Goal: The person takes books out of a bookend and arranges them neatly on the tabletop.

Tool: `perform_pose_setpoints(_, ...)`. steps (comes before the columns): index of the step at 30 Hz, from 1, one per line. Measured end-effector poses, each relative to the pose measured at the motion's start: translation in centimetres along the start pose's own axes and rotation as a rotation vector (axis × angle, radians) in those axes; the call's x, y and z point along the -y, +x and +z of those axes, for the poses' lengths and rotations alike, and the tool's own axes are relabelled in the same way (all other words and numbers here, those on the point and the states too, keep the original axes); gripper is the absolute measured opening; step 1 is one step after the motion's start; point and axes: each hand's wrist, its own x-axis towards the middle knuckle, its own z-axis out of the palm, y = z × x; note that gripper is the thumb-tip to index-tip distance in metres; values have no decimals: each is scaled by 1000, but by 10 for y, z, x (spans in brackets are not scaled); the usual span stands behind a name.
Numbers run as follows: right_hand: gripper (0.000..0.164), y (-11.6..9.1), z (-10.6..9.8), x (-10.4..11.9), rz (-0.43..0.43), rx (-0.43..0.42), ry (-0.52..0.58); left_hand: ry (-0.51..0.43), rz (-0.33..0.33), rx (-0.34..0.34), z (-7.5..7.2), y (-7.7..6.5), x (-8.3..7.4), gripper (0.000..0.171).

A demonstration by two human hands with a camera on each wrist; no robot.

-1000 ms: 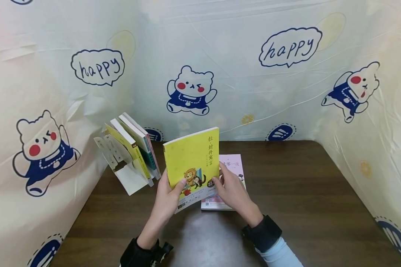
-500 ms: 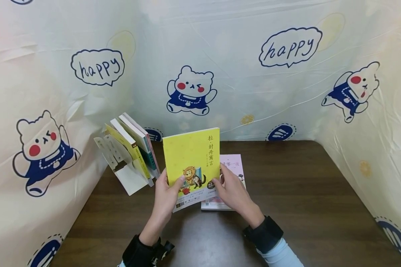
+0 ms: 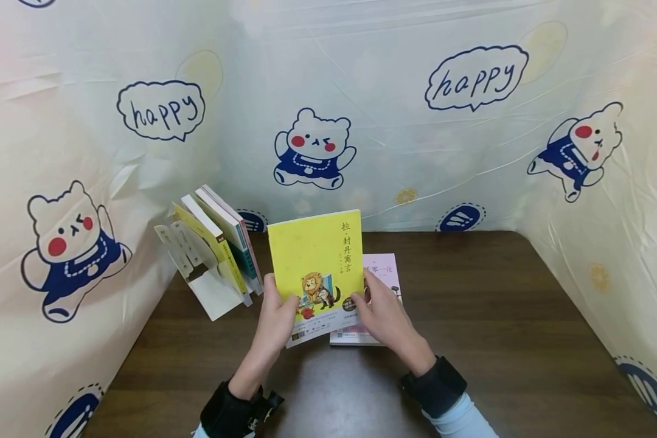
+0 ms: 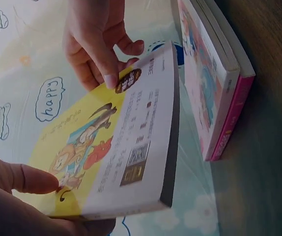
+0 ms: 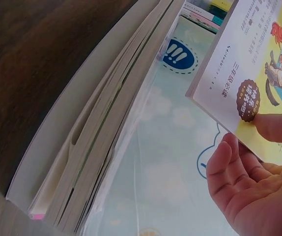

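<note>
A yellow book (image 3: 312,255) with a lion picture and a pale band along its bottom is held up, tilted, above the table. My left hand (image 3: 276,319) grips its lower left edge, thumb on the front cover. On the opposite edge my right hand (image 3: 387,310) pinches it, with the thumb near a dark round badge; in the right wrist view that hand's fingers (image 5: 229,162) lie behind the cover. Behind and below it lie stacked books, a pink-purple one (image 3: 380,267) on top, partly covered by the yellow book and my right hand. The left wrist view shows two books (image 4: 224,78) there.
At the left back, a white bookend stand (image 3: 213,295) holds several leaning books (image 3: 219,225), one of them yellow. The brown table (image 3: 498,322) meets a patterned cloth backdrop (image 3: 405,146) at the back and on both sides.
Both hands keep their grip on the yellow book. It has turned slightly more face-on and shifted a touch to the right. The stand and the stacked books stay put.
</note>
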Motion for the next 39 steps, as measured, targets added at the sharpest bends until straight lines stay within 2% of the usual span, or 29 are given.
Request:
perform_pose_setpoints(4, 47, -1, -2, -2, -9, -4, -6, 94, -11, 33, 0, 3, 1, 42)
perform_pose_setpoints(7, 46, -1, -4, -3, -18, -12, -17, 167, 10, 48, 0, 4, 2, 43)
perform_pose_setpoints(10, 46, -3, -5, -3, -22, -16, -27, 198, 35, 58, -1, 5, 4, 44)
perform_pose_setpoints(19, 52, -8, -6, -3, -16, -10, -24, 165, 98, 68, -5, 4, 9, 46)
perform_pose_setpoints(26, 62, -10, -9, -3, -9, -12, -59, 131, 98, 38, -5, 8, 11, 49)
perform_pose_setpoints(34, 69, -11, -11, -6, 4, -12, -65, 142, 102, 5, -3, 13, 11, 51)
perform_pose_setpoints(39, 72, -13, -11, -6, 18, -17, -78, 186, 112, -19, -2, 15, 14, 52)
